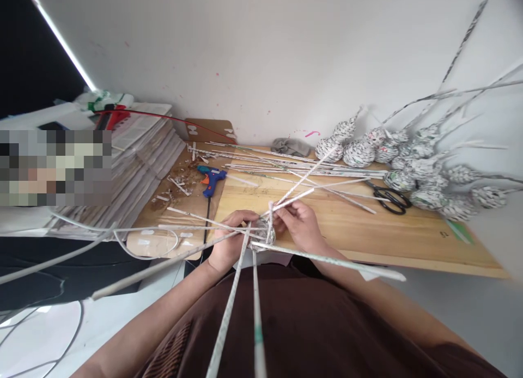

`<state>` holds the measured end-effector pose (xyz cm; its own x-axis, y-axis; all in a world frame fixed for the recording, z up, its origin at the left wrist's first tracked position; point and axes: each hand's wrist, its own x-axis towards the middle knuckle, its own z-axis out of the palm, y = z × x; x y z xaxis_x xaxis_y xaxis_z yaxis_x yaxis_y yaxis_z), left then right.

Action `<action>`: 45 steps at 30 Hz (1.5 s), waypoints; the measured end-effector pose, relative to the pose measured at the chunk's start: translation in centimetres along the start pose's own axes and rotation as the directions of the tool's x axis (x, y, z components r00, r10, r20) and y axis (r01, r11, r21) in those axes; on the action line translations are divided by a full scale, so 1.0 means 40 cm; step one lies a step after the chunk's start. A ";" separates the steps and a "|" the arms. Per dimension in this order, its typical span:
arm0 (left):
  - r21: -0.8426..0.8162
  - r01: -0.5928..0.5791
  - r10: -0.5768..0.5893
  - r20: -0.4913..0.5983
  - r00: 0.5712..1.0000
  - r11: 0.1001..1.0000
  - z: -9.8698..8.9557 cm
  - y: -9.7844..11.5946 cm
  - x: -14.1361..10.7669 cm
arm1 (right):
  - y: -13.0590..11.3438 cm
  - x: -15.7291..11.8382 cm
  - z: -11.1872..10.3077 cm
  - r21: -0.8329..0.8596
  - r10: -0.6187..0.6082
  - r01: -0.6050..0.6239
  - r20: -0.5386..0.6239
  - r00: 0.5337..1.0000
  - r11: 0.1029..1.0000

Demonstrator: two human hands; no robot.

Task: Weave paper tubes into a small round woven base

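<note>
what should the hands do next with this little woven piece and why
Probably bend the paper strip at the right hand over its neighbour and press it snug: the right fingertips are pinching there, the left hand steadies the small woven piece, and other strips stick out around it, unwoven along most of their length.

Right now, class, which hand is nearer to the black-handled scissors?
Right: the right hand is left of the black-handled scissors; the left hand is farther left, across the woven paper piece.

Ends of two paper strips (pixel 257 334) beyond the view's bottom edge
</note>
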<state>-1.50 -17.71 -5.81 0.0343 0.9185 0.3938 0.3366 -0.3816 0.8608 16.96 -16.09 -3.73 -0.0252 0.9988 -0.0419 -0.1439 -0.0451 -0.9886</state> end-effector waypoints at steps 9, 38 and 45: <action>0.049 -0.107 0.107 0.008 0.994 0.993 -0.005 0.013 0.002 | 0.020 -0.031 0.018 -0.204 -0.177 0.196 0.108 0.978 0.959; 0.175 0.093 -0.102 0.039 0.994 0.980 -0.002 0.017 0.009 | 0.003 -0.049 0.031 -0.285 -0.298 0.337 0.172 0.939 0.897; 0.056 0.218 -0.223 0.113 0.968 0.974 -0.003 0.015 0.006 | 0.004 -0.054 0.013 -0.313 -0.268 0.310 0.172 0.948 0.898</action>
<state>-1.39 -17.75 -5.15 0.0645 0.9862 0.1528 0.3883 -0.1658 0.9065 16.46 -18.28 -3.72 -0.1559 0.9557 0.2498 0.1729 0.2754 -0.9457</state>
